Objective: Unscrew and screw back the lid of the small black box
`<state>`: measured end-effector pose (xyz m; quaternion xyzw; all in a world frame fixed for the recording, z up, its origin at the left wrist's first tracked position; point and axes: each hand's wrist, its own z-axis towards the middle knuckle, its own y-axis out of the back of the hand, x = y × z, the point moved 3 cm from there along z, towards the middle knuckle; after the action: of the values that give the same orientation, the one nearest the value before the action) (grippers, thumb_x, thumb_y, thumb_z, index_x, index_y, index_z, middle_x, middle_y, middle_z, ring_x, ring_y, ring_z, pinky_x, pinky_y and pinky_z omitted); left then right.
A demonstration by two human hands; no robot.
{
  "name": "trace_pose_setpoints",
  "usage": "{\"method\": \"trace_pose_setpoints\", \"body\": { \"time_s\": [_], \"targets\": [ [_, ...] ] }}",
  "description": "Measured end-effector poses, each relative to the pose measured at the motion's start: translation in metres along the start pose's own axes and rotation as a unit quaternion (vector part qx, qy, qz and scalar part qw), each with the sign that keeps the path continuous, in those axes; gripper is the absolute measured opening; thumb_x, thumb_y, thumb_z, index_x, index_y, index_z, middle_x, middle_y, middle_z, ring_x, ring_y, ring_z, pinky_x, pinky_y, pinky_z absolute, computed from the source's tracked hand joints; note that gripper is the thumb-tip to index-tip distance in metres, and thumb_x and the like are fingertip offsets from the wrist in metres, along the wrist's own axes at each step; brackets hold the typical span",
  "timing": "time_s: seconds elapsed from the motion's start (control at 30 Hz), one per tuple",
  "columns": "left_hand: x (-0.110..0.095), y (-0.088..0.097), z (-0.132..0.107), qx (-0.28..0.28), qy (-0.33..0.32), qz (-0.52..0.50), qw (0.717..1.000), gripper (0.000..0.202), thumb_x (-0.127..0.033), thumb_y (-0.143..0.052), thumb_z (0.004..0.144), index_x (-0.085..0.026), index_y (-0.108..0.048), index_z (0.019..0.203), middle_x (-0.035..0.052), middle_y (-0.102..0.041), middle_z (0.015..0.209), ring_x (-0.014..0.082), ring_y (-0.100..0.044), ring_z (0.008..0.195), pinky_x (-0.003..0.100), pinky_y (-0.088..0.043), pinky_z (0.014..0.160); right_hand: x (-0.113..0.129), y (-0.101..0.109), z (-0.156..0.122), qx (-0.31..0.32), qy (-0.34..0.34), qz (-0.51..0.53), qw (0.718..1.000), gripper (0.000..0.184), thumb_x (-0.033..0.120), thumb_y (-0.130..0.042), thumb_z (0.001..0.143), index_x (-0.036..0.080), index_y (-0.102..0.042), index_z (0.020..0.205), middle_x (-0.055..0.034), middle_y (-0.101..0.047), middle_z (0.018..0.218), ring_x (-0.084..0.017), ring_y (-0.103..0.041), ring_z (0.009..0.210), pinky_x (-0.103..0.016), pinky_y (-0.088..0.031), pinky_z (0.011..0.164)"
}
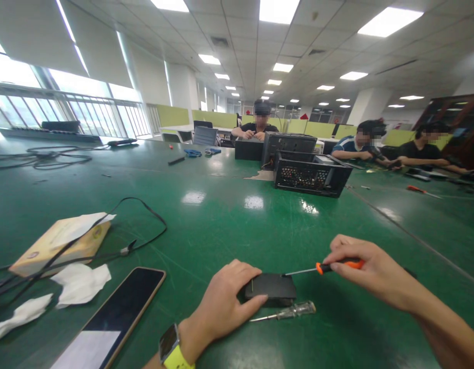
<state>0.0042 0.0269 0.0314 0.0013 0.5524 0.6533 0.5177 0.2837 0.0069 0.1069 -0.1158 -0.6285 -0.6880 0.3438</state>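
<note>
A small black box (273,288) lies flat on the green table. My left hand (233,292) grips its left end, fingers over the far side and thumb along the near side. In my right hand (360,261) is a screwdriver (322,267) with an orange and black handle, pinched between thumb and fingers. Its shaft points left, and the tip meets the box's far right corner. Just in front of the box rests a second screwdriver (293,311) with a clear handle, near my left thumb. A watch with a yellow-green strap is on my left wrist.
A phone (125,307) lies at left, beside crumpled tissues (81,282), a tissue box (63,241) and black cables (144,243). An open black computer case (312,174) stands farther back. Another orange-handled screwdriver (421,191) lies far right. Several people sit around the table's far side.
</note>
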Motion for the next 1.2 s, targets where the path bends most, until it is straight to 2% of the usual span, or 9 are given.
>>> {"method": "trace_pose_setpoints", "body": {
  "time_s": [0.13, 0.3, 0.37, 0.5, 0.7, 0.77, 0.9, 1.03, 1.2],
  "targets": [
    [0.000, 0.000, -0.001, 0.000, 0.000, 0.002, 1.000, 0.026, -0.036, -0.065, 0.087, -0.021, -0.065, 0.109, 0.0063, -0.069, 0.101, 0.0241, -0.060, 0.090, 0.038, -0.049, 0.080, 0.031, 0.009, 0.023, 0.014, 0.017, -0.052, 0.998, 0.019, 0.022, -0.058, 0.080, 0.024, -0.076, 0.076, -0.0016, -0.065, 0.076, -0.016, -0.062, 0.068, -0.029, -0.049, 0.064],
    [0.001, -0.001, -0.002, 0.002, 0.004, 0.003, 1.000, 0.029, -0.036, -0.067, 0.086, -0.022, -0.064, 0.111, 0.0057, -0.069, 0.102, 0.0243, -0.060, 0.092, 0.038, -0.049, 0.082, 0.064, -0.003, 0.033, -0.114, 0.063, -0.096, 0.987, 0.024, 0.033, -0.062, 0.085, 0.025, -0.069, 0.106, 0.0002, -0.072, 0.078, -0.016, -0.066, 0.066, -0.028, -0.049, 0.065],
    [0.001, -0.002, -0.002, 0.004, 0.004, 0.004, 1.000, 0.029, -0.036, -0.067, 0.086, -0.022, -0.064, 0.110, 0.0052, -0.069, 0.101, 0.0241, -0.060, 0.091, 0.037, -0.049, 0.082, 0.070, -0.010, 0.032, -0.143, 0.092, -0.140, 0.975, 0.019, 0.039, -0.058, 0.090, 0.025, -0.069, 0.098, 0.0010, -0.072, 0.074, -0.016, -0.065, 0.064, -0.028, -0.046, 0.062],
    [0.002, -0.001, -0.002, 0.008, 0.006, 0.005, 1.000, 0.029, -0.037, -0.068, 0.085, -0.022, -0.065, 0.110, 0.0049, -0.069, 0.100, 0.0238, -0.060, 0.090, 0.037, -0.049, 0.081, 0.063, -0.008, 0.028, -0.183, 0.044, -0.264, 0.946, 0.044, 0.052, -0.038, 0.097, 0.024, -0.062, 0.073, -0.0004, -0.065, 0.058, -0.019, -0.061, 0.053, -0.029, -0.034, 0.049],
    [0.001, 0.000, -0.001, 0.010, 0.010, 0.008, 1.000, 0.029, -0.038, -0.069, 0.084, -0.022, -0.066, 0.109, 0.0051, -0.070, 0.101, 0.0241, -0.061, 0.091, 0.037, -0.050, 0.081, 0.055, 0.004, 0.018, -0.099, 0.050, -0.134, 0.985, 0.033, 0.044, -0.053, 0.091, 0.025, -0.056, 0.118, -0.0034, -0.072, 0.083, -0.018, -0.064, 0.060, -0.028, -0.045, 0.054],
    [0.000, 0.000, -0.001, 0.008, 0.008, 0.008, 1.000, 0.029, -0.039, -0.068, 0.085, -0.023, -0.066, 0.109, 0.0055, -0.070, 0.101, 0.0240, -0.061, 0.091, 0.036, -0.050, 0.081, 0.059, 0.003, 0.018, -0.090, 0.068, -0.113, 0.987, 0.029, 0.044, -0.057, 0.089, 0.026, -0.062, 0.111, -0.0025, -0.072, 0.084, -0.017, -0.064, 0.062, -0.027, -0.046, 0.057],
    [0.000, 0.001, -0.001, 0.009, 0.006, 0.008, 1.000, 0.030, -0.039, -0.067, 0.086, -0.022, -0.066, 0.110, 0.0064, -0.070, 0.101, 0.0244, -0.061, 0.091, 0.037, -0.050, 0.081, 0.065, 0.001, 0.020, -0.147, 0.057, -0.177, 0.971, 0.033, 0.047, -0.056, 0.089, 0.023, -0.064, 0.067, 0.0006, -0.064, 0.057, -0.015, -0.055, 0.051, -0.027, -0.037, 0.051],
    [0.001, 0.000, -0.002, 0.010, 0.009, 0.011, 1.000, 0.030, -0.037, -0.069, 0.084, -0.022, -0.065, 0.110, 0.0056, -0.070, 0.101, 0.0248, -0.060, 0.091, 0.037, -0.049, 0.081, 0.068, 0.005, 0.018, -0.220, 0.067, -0.143, 0.963, 0.035, 0.042, -0.054, 0.090, 0.022, -0.062, 0.062, 0.0032, -0.053, 0.048, -0.012, -0.045, 0.043, -0.026, -0.033, 0.047],
    [0.002, -0.001, -0.003, 0.013, 0.007, 0.008, 1.000, 0.029, -0.037, -0.069, 0.085, -0.023, -0.065, 0.110, 0.0050, -0.070, 0.100, 0.0240, -0.059, 0.090, 0.036, -0.048, 0.080, 0.072, -0.007, 0.021, -0.168, 0.074, -0.105, 0.977, 0.034, 0.039, -0.054, 0.090, 0.022, -0.059, 0.061, 0.0046, -0.052, 0.047, -0.011, -0.045, 0.043, -0.025, -0.032, 0.047]
  ]
}}
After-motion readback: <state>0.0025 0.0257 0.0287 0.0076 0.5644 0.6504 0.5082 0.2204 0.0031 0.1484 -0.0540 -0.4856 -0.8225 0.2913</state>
